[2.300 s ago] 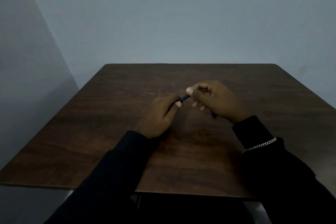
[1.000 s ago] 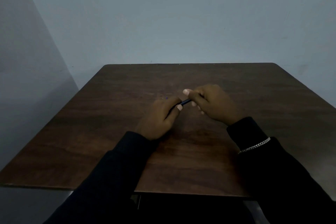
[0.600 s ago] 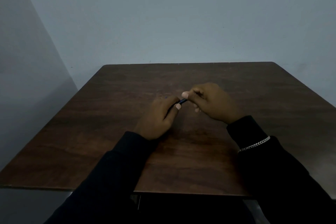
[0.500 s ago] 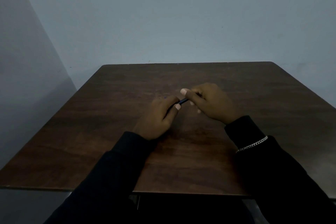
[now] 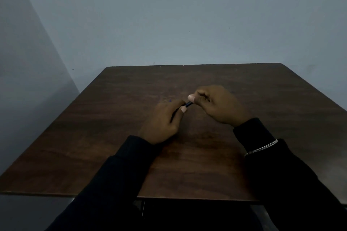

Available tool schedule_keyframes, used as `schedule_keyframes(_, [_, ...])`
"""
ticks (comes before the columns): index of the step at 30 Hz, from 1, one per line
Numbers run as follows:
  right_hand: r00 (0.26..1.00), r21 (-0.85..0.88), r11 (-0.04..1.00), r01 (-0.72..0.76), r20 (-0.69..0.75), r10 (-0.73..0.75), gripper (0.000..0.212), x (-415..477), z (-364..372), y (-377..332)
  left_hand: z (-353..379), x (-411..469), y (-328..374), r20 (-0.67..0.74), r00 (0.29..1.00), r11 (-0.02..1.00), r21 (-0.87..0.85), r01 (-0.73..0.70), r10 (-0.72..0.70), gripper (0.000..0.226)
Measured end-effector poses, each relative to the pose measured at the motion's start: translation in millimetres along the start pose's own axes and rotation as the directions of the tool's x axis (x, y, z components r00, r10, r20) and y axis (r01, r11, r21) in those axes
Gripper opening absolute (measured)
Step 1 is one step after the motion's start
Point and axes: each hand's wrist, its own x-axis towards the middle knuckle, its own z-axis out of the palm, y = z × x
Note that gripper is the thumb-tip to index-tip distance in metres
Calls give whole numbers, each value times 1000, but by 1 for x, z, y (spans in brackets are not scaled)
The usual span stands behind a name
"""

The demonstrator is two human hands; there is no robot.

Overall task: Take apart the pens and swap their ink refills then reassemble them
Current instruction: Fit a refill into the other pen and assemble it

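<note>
Dark brown wood-grain table (image 5: pixel 116 137), set against a pale grey-blue wall (image 5: pixel 187 15). Near its middle, both hands close together just over the top, with a pen (image 5: pixel 189 104) bridging the small gap between them. Of the pen, only a short dark blue stretch on view, slanting up toward the right; all else buried inside the two hands.

On the left hand (image 5: pixel 165 120), back turned up, fingers curled round the pen's lower end, thumb laid along the barrel with its pale nail just beside the exposed stretch. Heel low over the table; touching the wood or not, cannot tell.

On the right hand (image 5: pixel 219 107), a little higher and farther from the body, fingers folded in, thumb and forefinger pinching the pen's upper end, thumbnail facing the camera right above the barrel. Clamped on the pen at both ends, then, one hand to each.

Just past the left knuckles, a tiny blue speck (image 5: pixel 170 100); too small to tell whether part of a pen or a mark on the table. Barrel in one piece or partly pulled apart: hidden by the fingers, cannot tell.

Black sleeves (image 5: pixel 112 184) on both arms, reaching in over the near edge. Around the right cuff, a silver chain bracelet (image 5: pixel 262 148), lying over the cloth.
</note>
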Motion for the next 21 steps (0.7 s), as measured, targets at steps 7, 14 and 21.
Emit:
schedule_keyframes(7, [979, 204, 966, -158, -95, 180, 51, 0, -4, 2, 2, 2, 7, -72, 997, 1000, -11, -6, 5, 21])
schedule_keyframes(14, [865, -167, 852, -497, -173, 471, 42, 4, -11, 37, 2, 1, 2, -99, 990, 995, -41, 93, -97, 25])
schedule_keyframes(21, [730, -256, 738, -625, 143, 668, 26, 4, -6, 31, 5, 1, -2, -96, 991, 995, -32, 93, -96, 27])
